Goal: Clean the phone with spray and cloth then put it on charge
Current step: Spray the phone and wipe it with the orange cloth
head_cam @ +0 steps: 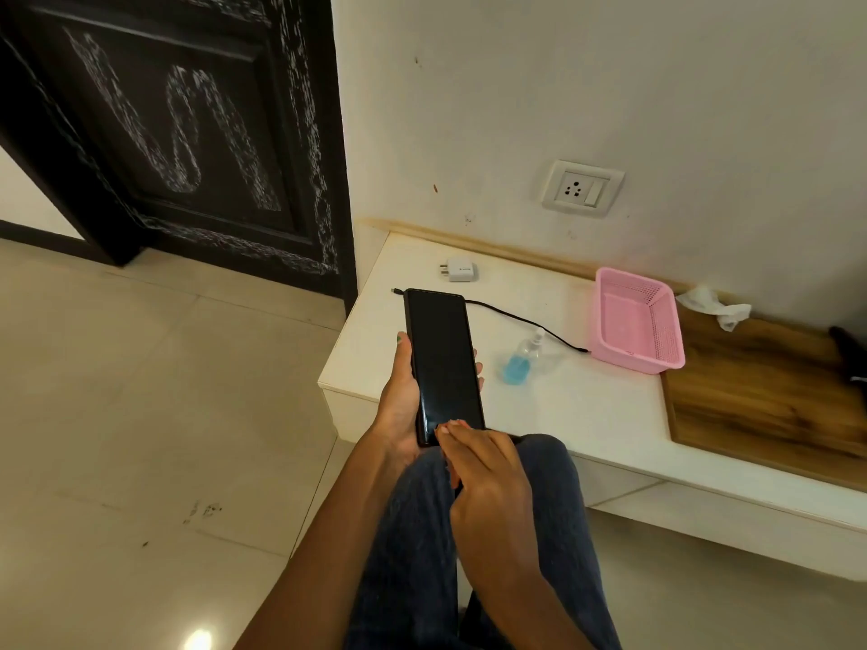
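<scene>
My left hand (399, 405) grips a black phone (441, 363) by its long edges, screen up and dark, above the left end of the white ledge (586, 410). The straight fingertips of my right hand (488, 476) press on the phone's near end. Dark blue fabric (413, 532) lies under that hand; I cannot tell if it is a cloth or clothing. A small spray bottle (520, 358) with blue liquid lies on its side on the ledge right of the phone. A black cable (516, 319) and a white charger plug (462, 269) lie behind it. A wall socket (581, 189) sits above.
A pink plastic basket (610, 293) stands at the ledge's right, by a wooden surface (760, 391). A crumpled white cloth or tissue (713, 307) lies behind the basket. A dark object (849, 349) shows at the far right edge. A dark door (187, 133) and tiled floor lie to the left.
</scene>
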`<state>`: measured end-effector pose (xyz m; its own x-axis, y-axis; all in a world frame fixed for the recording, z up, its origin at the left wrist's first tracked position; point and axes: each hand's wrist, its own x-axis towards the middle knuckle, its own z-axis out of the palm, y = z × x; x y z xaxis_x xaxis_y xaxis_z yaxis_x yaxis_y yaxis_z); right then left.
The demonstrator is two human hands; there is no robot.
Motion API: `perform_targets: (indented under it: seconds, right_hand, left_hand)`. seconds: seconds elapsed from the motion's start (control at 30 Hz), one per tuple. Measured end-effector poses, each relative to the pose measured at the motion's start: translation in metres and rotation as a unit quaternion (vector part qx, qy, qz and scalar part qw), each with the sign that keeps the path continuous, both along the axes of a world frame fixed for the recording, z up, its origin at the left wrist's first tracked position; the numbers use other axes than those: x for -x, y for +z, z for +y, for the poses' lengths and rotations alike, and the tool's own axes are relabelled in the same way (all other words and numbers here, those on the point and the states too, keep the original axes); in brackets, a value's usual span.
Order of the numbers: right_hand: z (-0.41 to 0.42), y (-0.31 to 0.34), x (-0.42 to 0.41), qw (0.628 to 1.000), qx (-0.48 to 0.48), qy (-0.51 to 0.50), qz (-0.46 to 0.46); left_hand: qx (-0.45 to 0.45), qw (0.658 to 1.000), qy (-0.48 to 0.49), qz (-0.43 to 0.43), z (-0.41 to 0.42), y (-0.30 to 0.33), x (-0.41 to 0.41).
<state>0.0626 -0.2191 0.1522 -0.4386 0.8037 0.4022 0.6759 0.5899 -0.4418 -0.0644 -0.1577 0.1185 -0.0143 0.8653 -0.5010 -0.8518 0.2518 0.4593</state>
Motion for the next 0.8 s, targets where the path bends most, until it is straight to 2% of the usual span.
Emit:
perform_targets:
  seconds: [0.13,0.3,0.43,0.53,0.63,0.7,0.8]
  right_hand:
    - [-0.002,0.004,0.001,1.0,0.006,-0.008,0.024]
    - [-0.004,0.008,0.005,0.996,0.012,0.016,0.083]
    - [-0.004,0.015,0.007,0.982,0.093,0.039,0.157]
    - [0.005,0.026,0.002,0.928,0.24,0.048,0.28]
    - [0.02,0.033,-0.011,0.874,0.304,-0.01,0.38]
    - [0.036,0.032,-0.021,0.813,0.36,-0.075,0.451]
    - [0.059,0.027,-0.037,0.699,0.463,-0.145,0.525]
  left_hand:
    - [-0.004,0.999,0.017,0.046,0.003,0.001,-0.004]
    - [-0.007,0.998,0.004,0.061,0.003,0.002,-0.01]
    - [-0.006,0.999,0.011,0.037,0.006,0.004,-0.012]
    - [-0.018,1.0,0.006,0.005,0.008,0.002,-0.008]
    - [-0.027,0.999,-0.011,-0.021,0.007,0.003,-0.003]
    - [-0.042,0.998,-0.018,-0.051,0.005,0.006,0.001]
    - [-0.059,0.995,-0.022,-0.078,0.003,0.006,0.004]
